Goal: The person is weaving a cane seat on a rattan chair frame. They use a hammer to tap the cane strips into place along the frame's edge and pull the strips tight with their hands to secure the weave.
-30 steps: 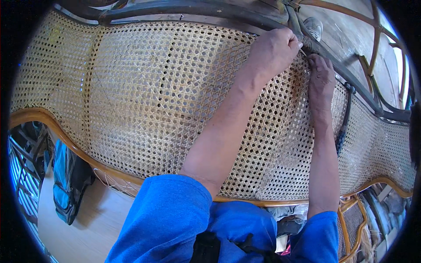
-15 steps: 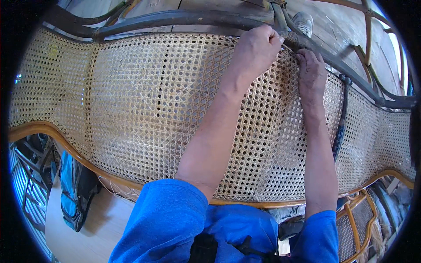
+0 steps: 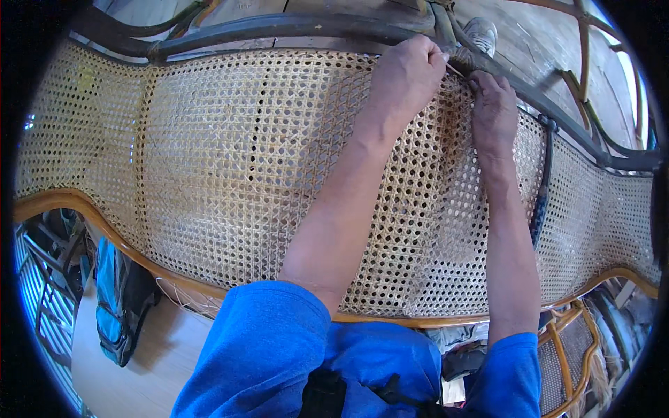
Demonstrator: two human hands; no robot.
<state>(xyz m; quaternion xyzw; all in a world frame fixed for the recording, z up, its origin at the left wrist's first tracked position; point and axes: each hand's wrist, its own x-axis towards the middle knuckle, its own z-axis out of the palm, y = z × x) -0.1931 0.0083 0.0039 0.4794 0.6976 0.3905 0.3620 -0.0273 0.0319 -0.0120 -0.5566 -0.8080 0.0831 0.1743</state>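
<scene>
A woven cane panel [image 3: 202, 146] with open holes stretches across the frame in front of me. Along its far edge runs a dark rail [image 3: 306, 28]. My left hand [image 3: 410, 73] is closed at that edge, thumb and finger pinching a thin cane strand [image 3: 454, 70]. The strand slants from the pinch toward my right hand [image 3: 495, 108], which rests on the panel just to the right. Its fingers curl over the edge beside the rail; what they grip, if anything, is hidden under them.
A light brown curved rail [image 3: 411, 322] borders the panel's near side. A dark upright bar [image 3: 543, 188] crosses the panel at right. A blue and black backpack [image 3: 113, 306] lies at lower left. Another cane-backed frame [image 3: 561, 355] stands at lower right. A shoe [image 3: 481, 35] shows beyond the rail.
My left hand has shifted very slightly left, and my right hand's fingers have moved a little. Both stay at the panel's far edge.
</scene>
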